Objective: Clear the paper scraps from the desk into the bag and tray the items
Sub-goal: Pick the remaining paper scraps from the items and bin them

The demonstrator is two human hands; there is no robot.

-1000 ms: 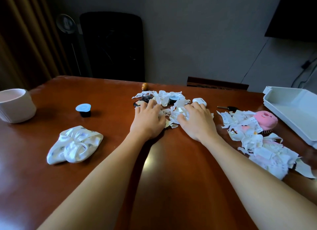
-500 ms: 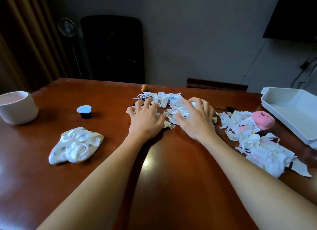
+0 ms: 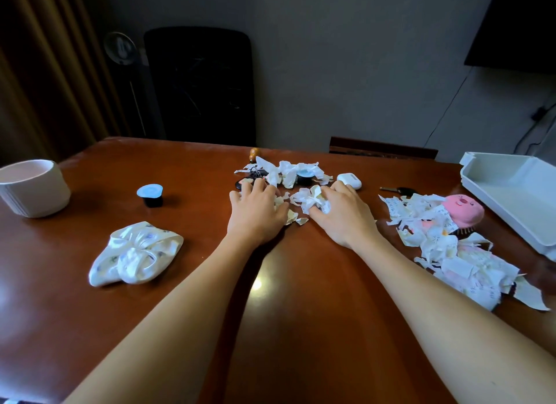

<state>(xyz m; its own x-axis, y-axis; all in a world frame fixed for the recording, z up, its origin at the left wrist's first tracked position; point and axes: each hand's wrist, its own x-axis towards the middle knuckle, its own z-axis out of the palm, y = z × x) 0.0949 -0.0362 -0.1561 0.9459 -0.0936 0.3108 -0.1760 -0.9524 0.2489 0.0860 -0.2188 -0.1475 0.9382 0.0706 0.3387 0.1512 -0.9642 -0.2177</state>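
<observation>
Torn white paper scraps (image 3: 288, 171) lie in a pile at the middle of the brown desk (image 3: 288, 328). My left hand (image 3: 255, 214) lies palm down on the pile's near left edge, fingers spread over small scraps. My right hand (image 3: 343, 217) curls its fingers round a crumpled wad of scraps (image 3: 313, 200). A second heap of scraps (image 3: 451, 253) covers a pink hairbrush (image 3: 463, 209) to the right. The white tray (image 3: 517, 196) stands at the far right edge. A knotted white plastic bag (image 3: 135, 253) lies to the left.
A white earbud case (image 3: 349, 180), a key (image 3: 398, 190), a key ring (image 3: 255, 173) and a small capped cup (image 3: 305, 174) sit among the scraps. Another blue-lidded cup (image 3: 150, 194) and a white bowl (image 3: 33, 188) stand left. A black chair (image 3: 201, 87) is behind the desk.
Both hands have raked scraps toward me from the middle pile. My right hand has closed round a wad of paper, uncovering the earbud case.
</observation>
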